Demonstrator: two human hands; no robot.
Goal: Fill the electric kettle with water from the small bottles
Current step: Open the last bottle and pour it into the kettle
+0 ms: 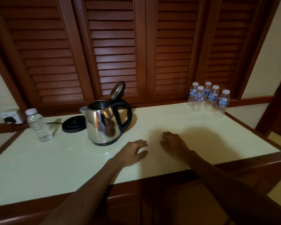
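Note:
A steel electric kettle (pixel 104 124) with a black handle stands on the white tabletop (pixel 201 135), its lid tipped up and open. It sits off its black base (pixel 73 124), which lies just behind and to its left. One capped small bottle (pixel 38 125) without a label stands at the far left. Several capped small bottles (pixel 208 99) with blue labels are grouped at the back right. My left hand (pixel 135 151) rests palm down on the table, right of the kettle, fingers relaxed. My right hand (pixel 173 142) rests beside it, also holding nothing.
A wall socket (pixel 10 116) with a black plug sits at the far left, its cord running to the base. Brown louvred shutters (pixel 113 54) close off the back. A wooden frame (pixel 250 161) edges the table on the front and right.

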